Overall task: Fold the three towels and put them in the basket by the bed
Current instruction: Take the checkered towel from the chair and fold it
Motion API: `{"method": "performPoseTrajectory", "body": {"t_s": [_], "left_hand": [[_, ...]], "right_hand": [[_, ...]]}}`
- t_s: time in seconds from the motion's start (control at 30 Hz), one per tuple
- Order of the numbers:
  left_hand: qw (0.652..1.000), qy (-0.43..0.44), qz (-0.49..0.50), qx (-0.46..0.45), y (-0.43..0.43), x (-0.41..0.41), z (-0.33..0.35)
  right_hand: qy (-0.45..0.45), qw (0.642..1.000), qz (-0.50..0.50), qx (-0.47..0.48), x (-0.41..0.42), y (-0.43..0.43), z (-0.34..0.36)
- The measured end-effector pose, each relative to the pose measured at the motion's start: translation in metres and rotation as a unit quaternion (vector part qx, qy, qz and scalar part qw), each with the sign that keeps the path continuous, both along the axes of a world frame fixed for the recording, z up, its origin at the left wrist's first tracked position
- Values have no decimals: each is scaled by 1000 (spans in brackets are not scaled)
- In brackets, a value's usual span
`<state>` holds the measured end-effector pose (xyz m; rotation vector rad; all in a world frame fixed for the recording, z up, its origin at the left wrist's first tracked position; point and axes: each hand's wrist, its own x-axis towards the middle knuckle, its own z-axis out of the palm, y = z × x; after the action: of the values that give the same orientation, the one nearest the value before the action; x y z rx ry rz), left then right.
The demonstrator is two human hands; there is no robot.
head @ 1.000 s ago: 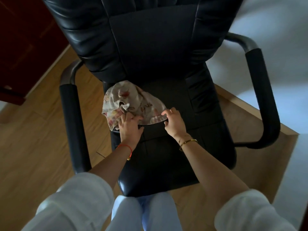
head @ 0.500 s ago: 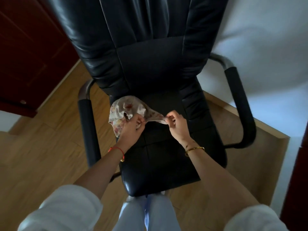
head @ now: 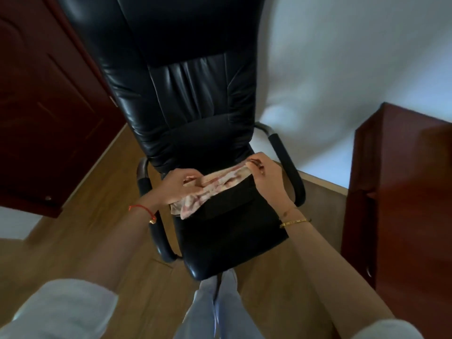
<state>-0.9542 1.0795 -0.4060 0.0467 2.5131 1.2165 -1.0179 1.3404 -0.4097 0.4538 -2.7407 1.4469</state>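
Note:
A small cream towel [head: 215, 189] with a red flower print is stretched in the air above the seat of a black leather chair [head: 230, 231]. My left hand [head: 181, 188] pinches its left edge, and loose cloth hangs below that hand. My right hand [head: 265, 178] pinches the far right corner, held a little higher. Only this one towel is in view. No basket and no bed can be seen.
The chair has black padded armrests [head: 286, 162] on both sides and a tall backrest [head: 186, 89]. A dark red wooden door [head: 44, 113] stands at the left, a dark red cabinet [head: 403, 192] at the right. Wooden floor [head: 73, 241] surrounds the chair; a white wall is behind.
Both hands lifted the crumpled towel off the seat and pulled it apart, so it now spans between them. My right hand moved right and up. The view tilted upward.

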Motion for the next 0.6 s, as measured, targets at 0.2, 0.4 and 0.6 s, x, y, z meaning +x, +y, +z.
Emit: {"method": "performPoseTrajectory", "body": {"t_s": [0.2, 0.4, 0.6], "left_hand": [[996, 27, -78, -38, 14, 3, 70], [981, 81, -176, -34, 42, 8, 130], [937, 235, -257, 18, 112, 19, 189]], "right_hand": [[21, 995, -101, 4, 46, 46, 74], [100, 964, -243, -28, 122, 111, 140], [172, 913, -371, -13, 210, 168, 196]]}}
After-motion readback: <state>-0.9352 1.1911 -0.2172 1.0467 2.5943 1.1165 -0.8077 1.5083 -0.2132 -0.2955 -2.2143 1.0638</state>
